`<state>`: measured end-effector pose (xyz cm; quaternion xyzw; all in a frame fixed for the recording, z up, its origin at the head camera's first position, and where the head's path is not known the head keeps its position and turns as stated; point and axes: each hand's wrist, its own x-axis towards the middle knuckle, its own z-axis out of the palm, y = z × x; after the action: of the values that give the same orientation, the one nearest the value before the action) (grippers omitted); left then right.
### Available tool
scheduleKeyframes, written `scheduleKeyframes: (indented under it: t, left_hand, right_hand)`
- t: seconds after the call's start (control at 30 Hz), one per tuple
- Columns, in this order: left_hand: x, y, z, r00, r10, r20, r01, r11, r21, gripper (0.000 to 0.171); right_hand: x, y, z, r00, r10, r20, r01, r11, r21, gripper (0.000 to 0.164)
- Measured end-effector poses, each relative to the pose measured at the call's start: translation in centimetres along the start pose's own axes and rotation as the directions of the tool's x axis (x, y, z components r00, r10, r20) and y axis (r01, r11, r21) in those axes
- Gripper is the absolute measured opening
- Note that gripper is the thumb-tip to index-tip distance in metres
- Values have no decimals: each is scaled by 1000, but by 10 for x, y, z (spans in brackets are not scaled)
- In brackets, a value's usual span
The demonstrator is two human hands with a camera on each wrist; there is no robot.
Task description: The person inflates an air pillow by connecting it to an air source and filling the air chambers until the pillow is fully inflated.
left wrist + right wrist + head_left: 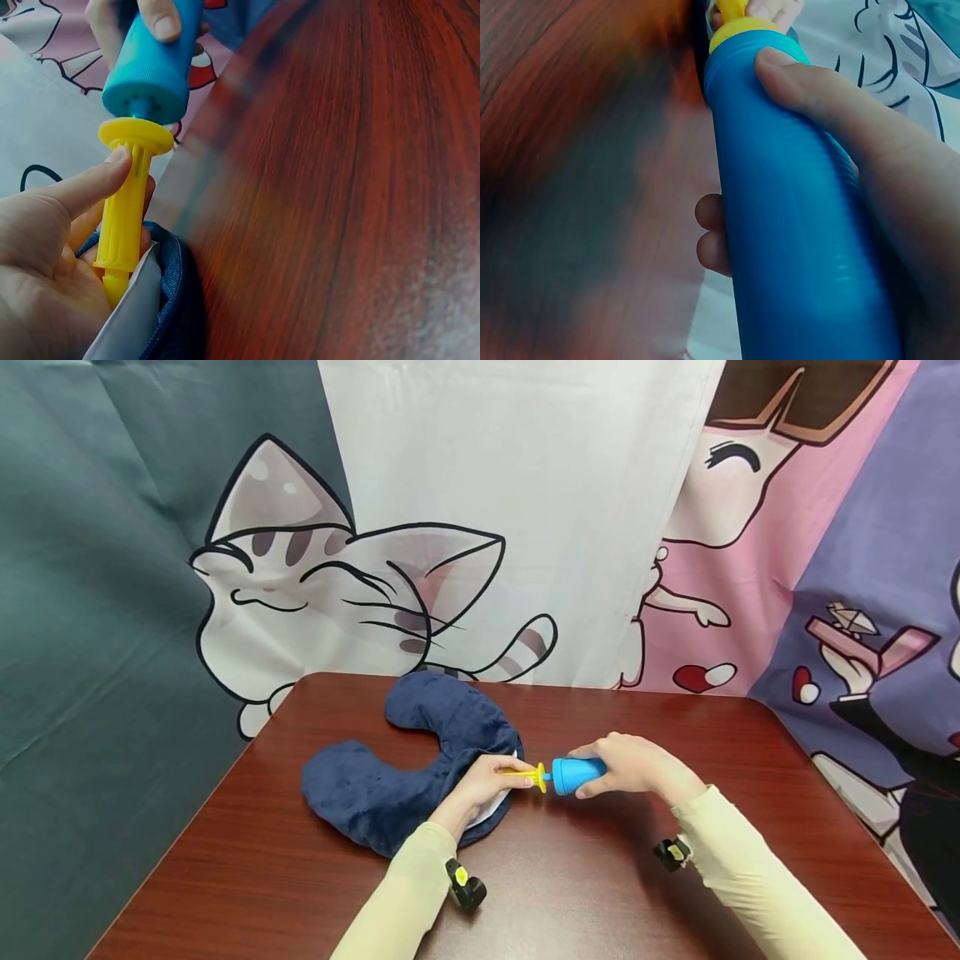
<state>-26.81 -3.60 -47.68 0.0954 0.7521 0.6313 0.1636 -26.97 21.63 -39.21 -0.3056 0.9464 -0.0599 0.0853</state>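
Your left hand [482, 783] grips the yellow handle [124, 210] at the edge of the navy pillow [472, 718]; your right hand [633, 763] curls its fingers [714, 253] round the blue pump [574, 775], over the surface [585, 885].

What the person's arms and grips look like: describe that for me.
Both arms wear long, plain, pale-yellow fabric sleeves reaching the wrists. On each forearm sits a small, black, boxy device with a yellow patch. The left grip and right grip are ungloved.
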Motion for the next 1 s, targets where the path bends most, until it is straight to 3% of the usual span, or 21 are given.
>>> scheduleKeyframes:
  t: [0.13,0.43,1.0]
  left_hand:
    - [0,0,1,1000,8,-9,-8,1000,24,27]
    - [0,-1,0,1000,12,-11,-11,996,92,25]
    - [-1,0,0,1000,23,-4,-23,998,52,25]
  right_hand:
    - [6,-8,6,1000,11,1,-11,1000,9,62]
    - [5,-17,13,999,48,5,-47,995,-85,69]
    - [-49,25,-12,996,35,-78,-42,994,-99,65]
